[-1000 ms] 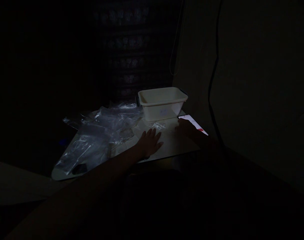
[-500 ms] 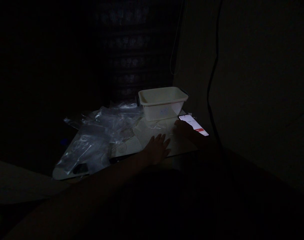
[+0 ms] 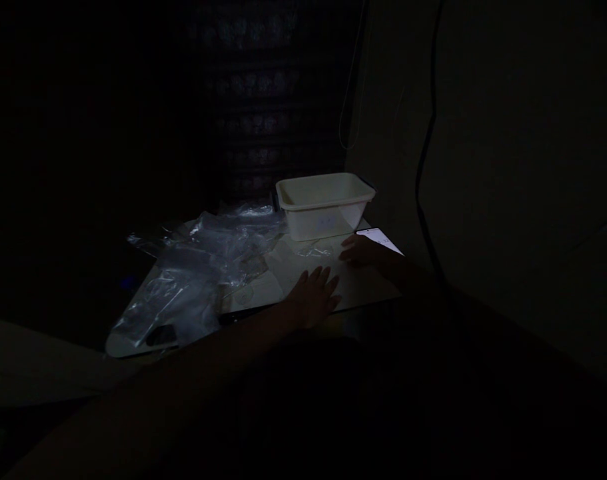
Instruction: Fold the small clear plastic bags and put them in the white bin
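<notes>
In dim light my left hand (image 3: 313, 298) lies at the front edge of a pale tabletop (image 3: 353, 290), fingers spread and holding nothing. My right hand (image 3: 364, 252) is just beyond it to the right, fingers apart, hiding the lower part of a lit phone (image 3: 383, 239). Between the hands and a cream plastic tub (image 3: 316, 223), a clear plastic bag (image 3: 314, 252) seems to lie flat; its outline is faint. I cannot tell whether my fingers touch it.
Clear plastic bags (image 3: 198, 260) lie heaped on the left of the table, near a cut-out handle hole (image 3: 162, 335). A dark cable (image 3: 423, 220) hangs along the right-hand wall. A dark slatted surface (image 3: 253, 123) rises behind the tub.
My right hand has shifted slightly, with its fingers more spread, and now covers more of the phone screen. My left hand stays nearly where it was.
</notes>
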{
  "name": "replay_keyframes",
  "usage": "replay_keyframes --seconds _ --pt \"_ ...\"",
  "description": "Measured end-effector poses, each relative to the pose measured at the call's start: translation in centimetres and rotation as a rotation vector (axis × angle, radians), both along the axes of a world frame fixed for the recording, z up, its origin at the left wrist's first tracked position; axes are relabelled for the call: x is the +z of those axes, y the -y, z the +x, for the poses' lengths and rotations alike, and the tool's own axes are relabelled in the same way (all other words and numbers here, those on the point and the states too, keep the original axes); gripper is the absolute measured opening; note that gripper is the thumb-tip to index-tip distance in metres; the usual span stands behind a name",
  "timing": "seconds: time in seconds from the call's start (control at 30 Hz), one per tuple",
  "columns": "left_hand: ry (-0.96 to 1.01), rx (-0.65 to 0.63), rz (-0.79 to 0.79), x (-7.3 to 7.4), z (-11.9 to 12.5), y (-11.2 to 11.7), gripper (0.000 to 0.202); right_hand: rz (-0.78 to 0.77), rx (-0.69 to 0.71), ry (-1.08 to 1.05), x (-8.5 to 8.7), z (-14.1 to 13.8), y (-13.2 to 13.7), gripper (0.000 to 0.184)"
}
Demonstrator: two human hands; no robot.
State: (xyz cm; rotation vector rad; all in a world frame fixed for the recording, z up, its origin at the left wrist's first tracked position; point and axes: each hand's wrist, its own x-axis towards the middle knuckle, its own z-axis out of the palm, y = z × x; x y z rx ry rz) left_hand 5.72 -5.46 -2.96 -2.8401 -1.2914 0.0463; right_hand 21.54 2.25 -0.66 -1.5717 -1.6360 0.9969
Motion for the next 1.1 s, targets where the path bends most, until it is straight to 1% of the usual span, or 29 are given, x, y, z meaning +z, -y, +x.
replay_keyframes --seconds 0.1,0.13,0.23,0.33,0.43,0.47,0.57,0.6,0.63,0.67,0.73,0.77,0.83,0.9,0.93,0.97,1.03,1.1 --pt "0.000 0.008 0.010 -0.2 0.0 -0.1 0.053 -0.108 -0.082 -0.071 1.0 -0.9 0.8 0.042" --pt "0.000 0.010 0.011 -0.3 0.0 -0.1 0.053 -0.134 -0.103 -0.102 1.3 -1.2 1.0 0.047" --pt "-0.002 0.003 0.009 -0.4 0.2 0.0 0.054 -0.153 -0.107 -0.157 2.2 -2.0 1.5 0.052" --pt "0.033 -0.004 0.053 0.1 0.3 -0.1 0.053 -0.180 -0.094 -0.200 2.6 -2.5 1.9 0.048" --pt "0.075 0.017 0.107 1.2 -0.1 -0.6 0.045 -0.206 -0.050 -0.260 2.4 -2.6 2.1 0.033" --pt "0.076 0.057 0.108 1.6 -0.4 -1.0 0.042 -0.206 -0.034 -0.275 2.3 -2.5 2.1 0.028" --pt "0.149 0.232 0.187 2.4 -1.5 -2.1 0.032 -0.225 -0.016 -0.304 1.7 -2.3 2.1 0.014" --pt "0.182 0.251 0.201 2.5 -1.9 -2.4 0.030 -0.236 -0.016 -0.313 1.5 -2.2 2.0 0.011" --pt "0.209 0.228 0.200 2.4 -2.2 -2.8 0.030 -0.248 -0.013 -0.314 1.2 -2.1 1.9 0.008" --pt "0.223 0.176 0.185 2.3 -2.4 -3.1 0.031 -0.250 -0.003 -0.303 1.0 -2.1 1.7 0.005" --pt "0.204 0.062 0.122 1.7 -2.7 -3.4 0.036 -0.188 0.052 -0.204 0.5 -1.9 1.3 0.009" --pt "0.175 0.026 0.086 1.5 -2.7 -3.5 0.039 -0.139 0.083 -0.131 0.2 -1.8 1.0 0.012" --pt "0.100 0.001 0.038 1.0 -2.7 -3.5 0.044 -0.033 0.122 -0.001 -0.3 -1.6 0.7 0.014" --pt "0.032 -0.007 0.025 0.8 -2.7 -3.5 0.047 0.045 0.117 0.064 -0.9 -1.3 0.5 0.012" --pt "0.007 -0.014 0.028 0.7 -2.7 -3.5 0.047 0.109 0.129 0.113 -1.2 -1.1 0.6 0.012" --pt "-0.012 -0.022 0.030 0.8 -2.7 -3.5 0.048 0.204 0.163 0.199 -1.5 -0.9 0.7 0.014" --pt "-0.036 -0.024 0.027 0.9 -2.8 -3.5 0.048 0.439 0.262 0.448 -2.1 -0.6 1.2 0.024" --pt "-0.051 -0.021 0.021 1.0 -2.9 -3.6 0.047 0.602 0.350 0.674 -2.7 -0.3 1.7 0.036"
